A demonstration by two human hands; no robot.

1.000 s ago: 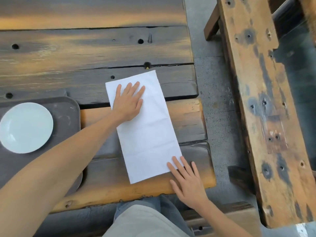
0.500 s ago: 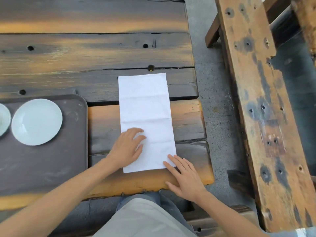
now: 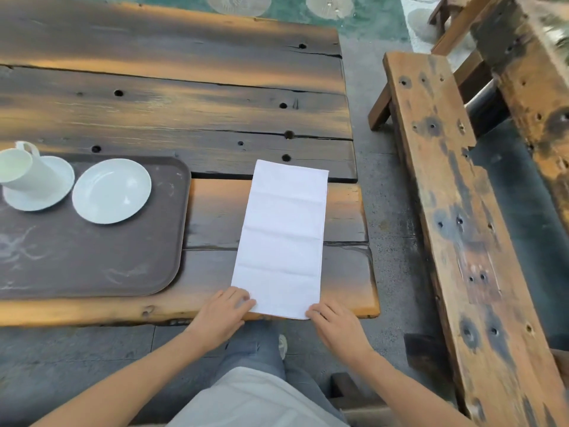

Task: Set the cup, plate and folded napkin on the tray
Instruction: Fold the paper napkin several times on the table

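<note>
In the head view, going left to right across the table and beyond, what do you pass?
Cup on its saucer → plate → right edge of the tray → napkin → wooden bench.

Weathered plank table and bench on a grey concrete floor, in soft daylight.

The table point(image 3: 184, 87) stretched away ahead of both hands, built of thick dark planks worn to orange in patches, split by long cracks and dotted with round bolt holes; pale light lay in streaks across its far boards. To the right of the right hand point(image 3: 335, 328), across a strip of grey floor point(image 3: 391, 211), ran a long bench point(image 3: 455, 226) of the same scarred wood, marked with black stains. Well beyond the hands, past the table's far edge, the ground point(image 3: 308, 16) was green with pale round shapes.
</note>
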